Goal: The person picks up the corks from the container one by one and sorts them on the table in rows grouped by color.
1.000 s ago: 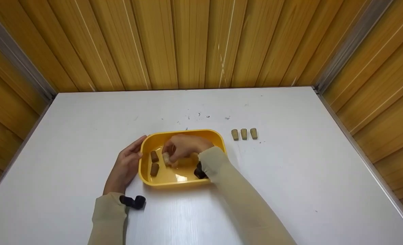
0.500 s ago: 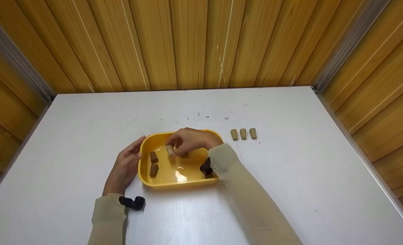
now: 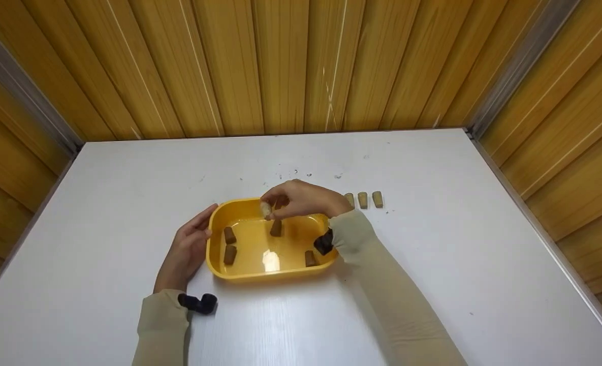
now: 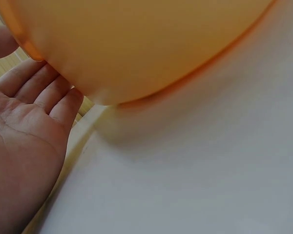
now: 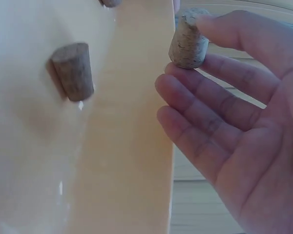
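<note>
Head view: right fingers [image 3: 274,192] cover part of pale cork [image 3: 265,209] they pinch, also far rim of yellow tray [image 3: 265,277] behind them. Nearest tan cork [image 3: 349,197] to their right partly hidden by wrist. Specks [image 3: 295,172] on worktop [image 3: 143,203] beyond them too small to identify. Left wrist view: tips of left fingers [image 4: 28,80] lost at tray wall; thumb [image 4: 1,43] above them cut by left edge. Right wrist view: brown cork [image 5: 110,2] up and left of right fingers cut by top edge.
</note>
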Demonstrator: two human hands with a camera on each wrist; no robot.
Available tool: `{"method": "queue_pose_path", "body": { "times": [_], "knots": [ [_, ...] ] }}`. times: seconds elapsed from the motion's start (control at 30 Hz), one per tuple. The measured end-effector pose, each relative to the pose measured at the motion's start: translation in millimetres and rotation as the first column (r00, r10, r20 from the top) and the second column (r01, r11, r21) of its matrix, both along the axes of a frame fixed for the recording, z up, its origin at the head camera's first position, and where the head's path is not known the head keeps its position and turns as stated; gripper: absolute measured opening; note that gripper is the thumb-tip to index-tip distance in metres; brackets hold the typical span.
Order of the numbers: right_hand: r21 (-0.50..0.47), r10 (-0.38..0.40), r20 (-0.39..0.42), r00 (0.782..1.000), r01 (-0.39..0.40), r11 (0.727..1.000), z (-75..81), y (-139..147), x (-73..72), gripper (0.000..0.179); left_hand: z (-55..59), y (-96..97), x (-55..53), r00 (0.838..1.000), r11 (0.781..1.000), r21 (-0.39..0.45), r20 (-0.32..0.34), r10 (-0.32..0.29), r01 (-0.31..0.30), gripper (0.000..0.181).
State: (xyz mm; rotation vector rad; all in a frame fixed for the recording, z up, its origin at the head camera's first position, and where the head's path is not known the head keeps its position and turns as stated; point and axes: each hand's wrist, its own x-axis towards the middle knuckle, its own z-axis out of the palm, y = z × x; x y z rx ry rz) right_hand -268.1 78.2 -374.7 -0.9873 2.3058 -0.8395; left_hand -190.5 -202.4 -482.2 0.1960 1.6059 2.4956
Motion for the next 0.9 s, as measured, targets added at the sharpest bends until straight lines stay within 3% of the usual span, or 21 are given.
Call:
{"method": "queue_pose_path", "body": {
  "times": [0.23,0.5,0.9],
  "knots": [
    [-0.044,-0.038,-0.050,0.998,0.036,0.998,7.8,21,-4.0,0.042,-0.1,-0.1,1.0,1.000,1.000,-0.013,0.008,-0.002,0.002,0.057],
    [-0.150,-0.078,-0.050,0.996,0.070,0.986,10.7,50,-6.3,0.041,-1.7,-0.2,0.8,1.000,1.000,-0.027,0.002,-0.008,0.008,0.057],
    [-0.169,-0.253,-0.099,0.962,0.235,0.957,5.0,101,-11.0,0.044,-0.8,-0.9,1.2,1.000,0.999,-0.034,-0.009,-0.015,0.015,0.057]
  ]
}}
